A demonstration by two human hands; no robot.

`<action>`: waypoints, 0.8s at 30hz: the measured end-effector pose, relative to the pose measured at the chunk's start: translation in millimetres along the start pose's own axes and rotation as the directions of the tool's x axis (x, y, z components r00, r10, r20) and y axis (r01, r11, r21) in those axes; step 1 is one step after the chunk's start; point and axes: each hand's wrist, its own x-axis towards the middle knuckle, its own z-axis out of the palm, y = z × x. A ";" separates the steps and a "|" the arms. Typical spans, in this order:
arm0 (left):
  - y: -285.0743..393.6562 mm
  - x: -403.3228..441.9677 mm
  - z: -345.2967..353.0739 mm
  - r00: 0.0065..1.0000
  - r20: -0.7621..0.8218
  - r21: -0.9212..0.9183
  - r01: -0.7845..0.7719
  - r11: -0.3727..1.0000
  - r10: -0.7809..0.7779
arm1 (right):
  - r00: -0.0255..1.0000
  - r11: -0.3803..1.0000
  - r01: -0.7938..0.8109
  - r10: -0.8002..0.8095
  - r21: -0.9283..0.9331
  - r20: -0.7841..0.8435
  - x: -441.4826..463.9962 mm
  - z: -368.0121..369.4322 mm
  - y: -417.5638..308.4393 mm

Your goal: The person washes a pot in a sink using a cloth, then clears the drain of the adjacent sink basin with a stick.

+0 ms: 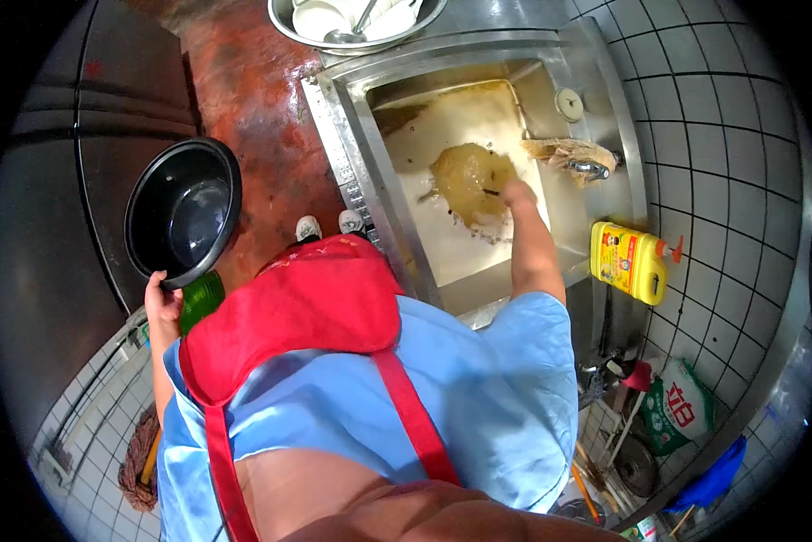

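Note:
My left hand [164, 300] is closed on the rim of a black plastic basin [139, 257], held out to the side over the floor. The basin's inside is glossy, with a bright reflection at its bottom. My right hand [518, 195] reaches into a steel sink [460, 298], its fingers bunched and mostly hidden. A short dark thin piece [491, 191] shows at its fingertips; I cannot tell what it is. Below lies murky brownish water [469, 176] with dark bits and pale foam around it. The faucet [591, 170], wrapped in tan cloth, points over the sink.
A steel bowl [361, 43] with white dishes and a ladle stands beyond the sink. A yellow detergent jug [627, 262] is at the right by the tiled wall. Dark cabinet doors [135, 108] line the left. The red floor [243, 90] looks wet.

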 end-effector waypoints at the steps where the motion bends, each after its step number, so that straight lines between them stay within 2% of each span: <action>1: 1.3 4.7 -3.7 1.000 0.009 -0.001 0.019 1.000 -0.019 | 0.984 0.958 -0.160 0.175 0.237 -0.043 -28.9 -29.3 -10.1; 4: -9.1 6.9 -9.5 0.999 -0.001 -0.005 0.040 0.999 -0.040 | 0.960 0.984 -0.159 0.172 0.077 -0.223 72.6 60.8 12.8; 5: -9.0 8.9 -8.2 1.000 -0.004 -0.007 0.030 1.000 -0.030 | 0.966 0.977 -0.169 0.191 0.131 -0.177 42.3 45.4 -18.6; 8: -3.0 12.3 -12.9 0.999 -0.015 0.045 0.036 0.998 -0.035 | 1.000 0.995 0.018 -0.017 -0.097 0.016 43.9 45.2 26.5; 12: -13.1 5.5 -8.6 1.000 0.001 -0.051 -0.013 0.999 0.013 | 0.985 0.998 -0.055 0.047 -0.040 -0.164 44.6 29.3 61.7; 13: -13.0 1.2 -5.7 1.000 -0.005 -0.039 -0.017 0.999 0.017 | 0.992 0.998 -0.064 0.062 -0.022 -0.110 26.1 12.5 52.5; 16: -12.9 10.0 -8.9 1.000 0.004 -0.058 -0.018 0.998 0.018 | 0.989 0.994 -0.080 0.089 0.076 -0.120 22.3 2.1 58.6; 19: -14.4 11.6 -12.0 0.999 0.042 -0.061 0.010 0.998 -0.007 | 0.971 0.991 -0.125 0.133 0.051 -0.200 47.6 8.9 81.2; 22: -14.7 3.2 -3.3 0.999 0.035 -0.064 0.003 0.998 -0.001 | 0.967 0.989 -0.147 0.140 -0.020 -0.211 25.6 -9.2 72.3; 24: -14.6 3.7 -5.5 1.000 0.027 -0.038 0.017 0.999 -0.016 | 0.965 0.984 -0.175 0.179 0.033 -0.192 24.6 -13.1 65.1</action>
